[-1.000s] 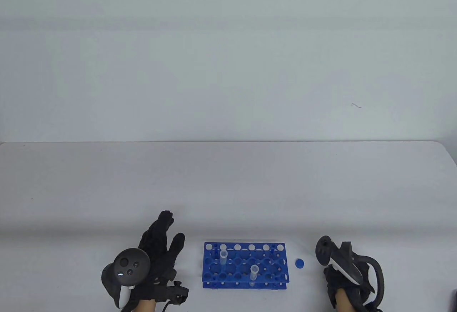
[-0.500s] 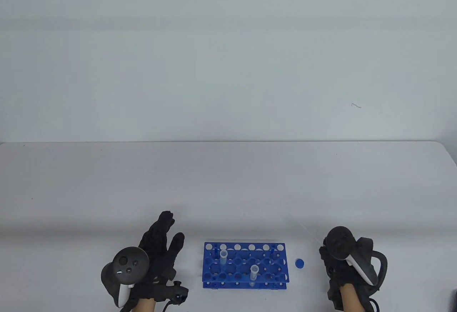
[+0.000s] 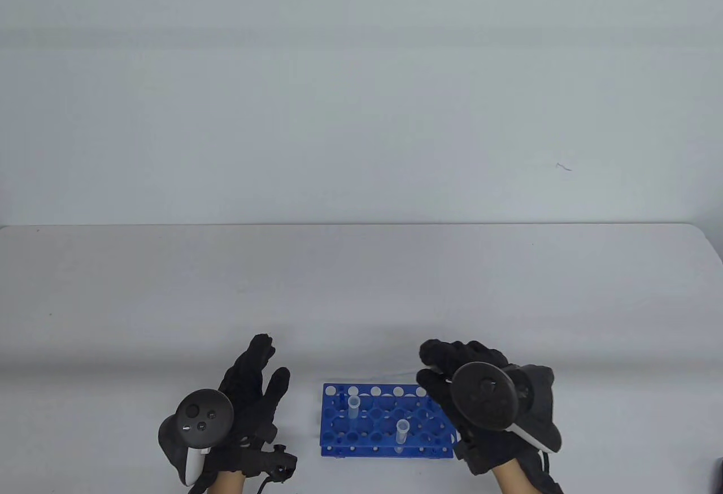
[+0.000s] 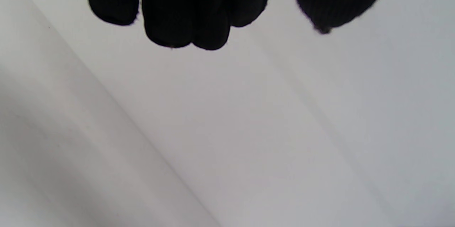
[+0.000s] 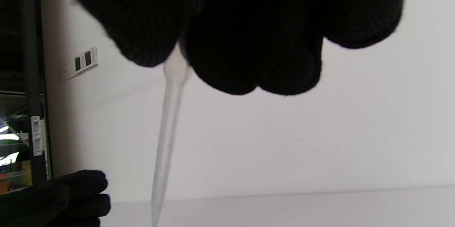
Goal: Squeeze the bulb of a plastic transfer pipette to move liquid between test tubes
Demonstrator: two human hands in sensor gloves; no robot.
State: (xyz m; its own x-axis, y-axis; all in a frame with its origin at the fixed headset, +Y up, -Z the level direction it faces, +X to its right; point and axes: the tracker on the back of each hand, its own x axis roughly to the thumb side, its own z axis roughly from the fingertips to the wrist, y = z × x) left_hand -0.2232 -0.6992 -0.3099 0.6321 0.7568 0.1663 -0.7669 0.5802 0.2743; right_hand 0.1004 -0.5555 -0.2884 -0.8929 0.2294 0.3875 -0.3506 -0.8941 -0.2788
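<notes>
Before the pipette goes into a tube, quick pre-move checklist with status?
1. Pipette gripped by right hand: ok, stem comes out between the fingers.
2. Bulb free to press: cannot tell, hidden in the glove.
3. Two tubes upright and uncapped in rack, back tube and front tube: ok.
4. Tip over a tube: cannot tell.
5. Left hand off the rack: ok, open beside it.
6. Liquid in tubes: cannot tell.

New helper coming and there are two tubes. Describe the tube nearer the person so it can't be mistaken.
Find the blue rack on the table's near edge, between the two gloved hands. Two clear tubes stand in it; the near tube sits mid-rack, toward the front edge. The other tube stands farther back and further left.
</notes>
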